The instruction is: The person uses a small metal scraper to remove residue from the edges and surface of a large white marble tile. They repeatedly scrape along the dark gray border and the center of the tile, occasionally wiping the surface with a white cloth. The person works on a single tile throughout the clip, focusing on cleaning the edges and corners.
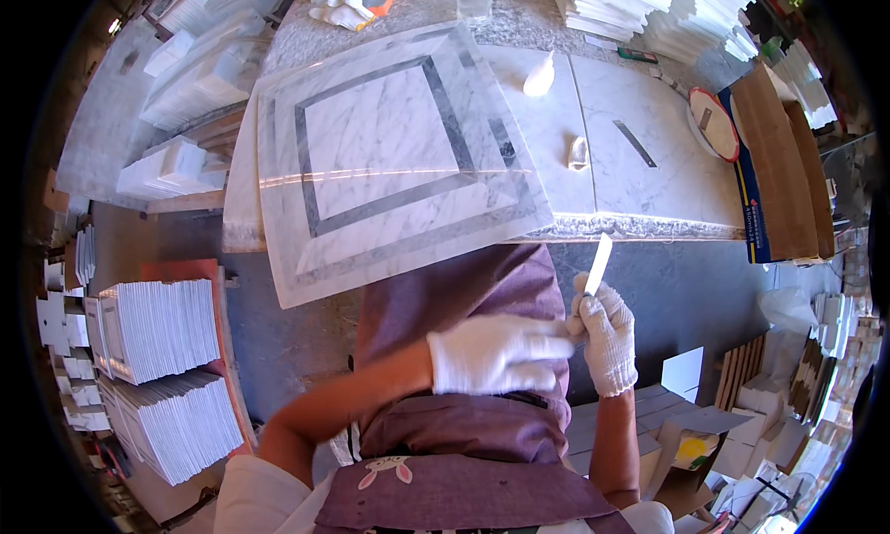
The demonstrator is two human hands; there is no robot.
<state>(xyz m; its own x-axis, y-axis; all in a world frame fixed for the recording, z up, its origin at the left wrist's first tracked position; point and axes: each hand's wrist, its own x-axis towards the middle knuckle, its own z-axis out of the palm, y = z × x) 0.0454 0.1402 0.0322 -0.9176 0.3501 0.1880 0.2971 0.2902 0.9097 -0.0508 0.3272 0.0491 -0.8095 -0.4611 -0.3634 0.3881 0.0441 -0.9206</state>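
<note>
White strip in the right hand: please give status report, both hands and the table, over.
Right hand gripping thin white strip, upright. Left hand reaching across, touching right hand. Framed marble panel flat on table, untouched.

I am observing the tile panel [389, 154] lying on the table [649, 182], overhanging its near edge. A metal strip [635, 143] is lying to its right, a round plate [714, 123] farther right. Tile stacks [158, 330] are standing left of the table on the floor, and boxes [705, 432] are sitting at lower right.
</note>
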